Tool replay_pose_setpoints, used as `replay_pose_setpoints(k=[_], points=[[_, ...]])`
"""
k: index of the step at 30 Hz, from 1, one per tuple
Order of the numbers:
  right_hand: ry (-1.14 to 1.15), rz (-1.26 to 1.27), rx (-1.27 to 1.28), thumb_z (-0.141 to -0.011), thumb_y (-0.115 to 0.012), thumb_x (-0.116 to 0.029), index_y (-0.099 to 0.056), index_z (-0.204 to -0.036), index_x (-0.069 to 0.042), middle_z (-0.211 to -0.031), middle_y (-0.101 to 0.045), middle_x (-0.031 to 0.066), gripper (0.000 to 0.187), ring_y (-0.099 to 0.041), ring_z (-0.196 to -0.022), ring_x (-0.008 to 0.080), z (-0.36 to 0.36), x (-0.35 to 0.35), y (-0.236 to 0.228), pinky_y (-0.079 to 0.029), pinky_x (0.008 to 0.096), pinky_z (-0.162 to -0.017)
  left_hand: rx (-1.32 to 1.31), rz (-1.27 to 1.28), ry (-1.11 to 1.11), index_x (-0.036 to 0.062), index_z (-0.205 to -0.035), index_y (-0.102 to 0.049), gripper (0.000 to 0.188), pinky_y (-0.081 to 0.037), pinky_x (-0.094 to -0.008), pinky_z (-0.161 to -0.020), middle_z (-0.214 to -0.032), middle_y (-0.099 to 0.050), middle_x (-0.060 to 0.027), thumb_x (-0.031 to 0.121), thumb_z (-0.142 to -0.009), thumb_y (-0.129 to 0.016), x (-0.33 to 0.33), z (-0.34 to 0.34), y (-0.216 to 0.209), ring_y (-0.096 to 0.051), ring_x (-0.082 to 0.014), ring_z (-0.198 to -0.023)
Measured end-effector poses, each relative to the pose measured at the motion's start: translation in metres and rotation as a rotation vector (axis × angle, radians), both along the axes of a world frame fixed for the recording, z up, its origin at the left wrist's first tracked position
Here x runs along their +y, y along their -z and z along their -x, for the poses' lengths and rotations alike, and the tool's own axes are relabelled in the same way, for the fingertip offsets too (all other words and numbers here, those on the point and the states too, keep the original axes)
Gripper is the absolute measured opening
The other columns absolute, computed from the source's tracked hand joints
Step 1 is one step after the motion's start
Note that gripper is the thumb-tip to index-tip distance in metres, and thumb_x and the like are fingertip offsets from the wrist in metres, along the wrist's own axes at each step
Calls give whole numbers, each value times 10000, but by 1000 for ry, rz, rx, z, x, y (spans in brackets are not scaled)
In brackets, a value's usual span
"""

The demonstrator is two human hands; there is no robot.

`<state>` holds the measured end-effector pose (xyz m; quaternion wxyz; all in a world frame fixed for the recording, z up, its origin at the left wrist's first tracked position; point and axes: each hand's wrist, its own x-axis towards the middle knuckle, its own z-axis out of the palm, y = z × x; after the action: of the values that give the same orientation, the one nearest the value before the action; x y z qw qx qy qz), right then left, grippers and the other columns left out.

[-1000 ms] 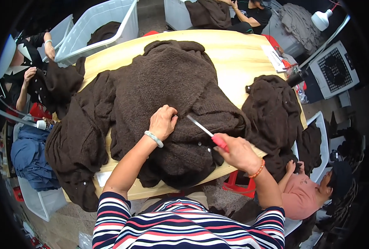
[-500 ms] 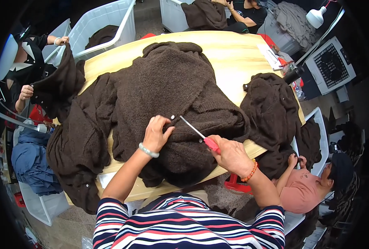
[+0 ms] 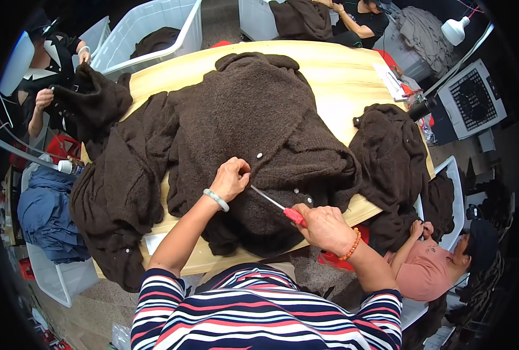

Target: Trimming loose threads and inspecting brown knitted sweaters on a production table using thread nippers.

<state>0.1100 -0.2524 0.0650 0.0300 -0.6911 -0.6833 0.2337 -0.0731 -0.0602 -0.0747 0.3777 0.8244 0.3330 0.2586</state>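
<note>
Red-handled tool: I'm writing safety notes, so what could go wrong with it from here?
The red-handled tool, held in the right hand, has its slim tip close to the left hand, so a slip might jab it. The tip is also over the dark brown garment and could snag its fuzzy fabric.

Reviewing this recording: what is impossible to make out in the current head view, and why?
All in the head view:
- What the left hand may be pinching: hidden behind the hand itself.
- The exact shape of the tip of the red-handled tool: too small against the brown garment.
- The tool's rear part: covered by the right hand.
- The head of the person in black beyond the table: cut off by the upper edge.
</note>
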Motion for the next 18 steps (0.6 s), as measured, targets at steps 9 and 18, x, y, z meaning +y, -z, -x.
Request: replay_pose_setpoints(k=[9,18], points=[[47,-35,83,-886,-619,-196,-564,-1071,-65,-748,-666,199,234,-668,-727,379,5,-10,6,-522,480,-656,-91,14,-72,-11,-884,-633,133,-491,-307,-623,-823,-602,-107,72,-816,-712,-18,19,-18,-588,-194,-653],[89,-100,150,-865,-629,-151,-556,-1096,-73,-783,-661,178,254,-655,-758,394,14,-29,19,-513,482,-692,145,-433,-30,20,-966,-596,246,-490,-407,-762,-928,-569,-135,-35,-739,-673,-52,49,-11,-573,-329,-866]])
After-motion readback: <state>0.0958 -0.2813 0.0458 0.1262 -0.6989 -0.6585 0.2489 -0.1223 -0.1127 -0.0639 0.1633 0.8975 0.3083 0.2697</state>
